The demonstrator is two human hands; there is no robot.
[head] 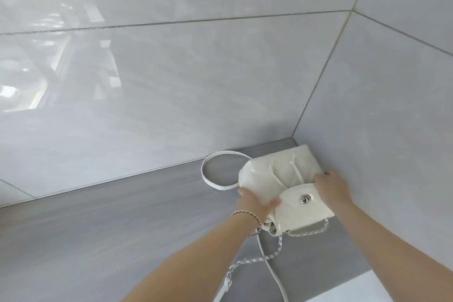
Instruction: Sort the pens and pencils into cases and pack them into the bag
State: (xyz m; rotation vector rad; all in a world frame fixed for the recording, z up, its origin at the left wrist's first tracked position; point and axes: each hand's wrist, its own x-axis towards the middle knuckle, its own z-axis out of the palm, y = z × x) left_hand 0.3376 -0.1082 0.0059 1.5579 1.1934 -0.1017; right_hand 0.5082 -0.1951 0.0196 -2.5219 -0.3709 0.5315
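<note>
Grey bench (122, 228), lower right: left hand (256, 205) and right hand (331, 187) clasp the bag (274, 174). Best lifted evenly, minding its chain (306, 230).

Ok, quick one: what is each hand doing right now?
Left hand: grips the white bag at its left side, thumb on the front.
Right hand: holds the bag's right edge.

Both bare arms reached forward, the left hand (257, 205) clasping the bag (269, 174) from its left with thumb on top, the right hand (332, 187) gripping its right side.
</note>
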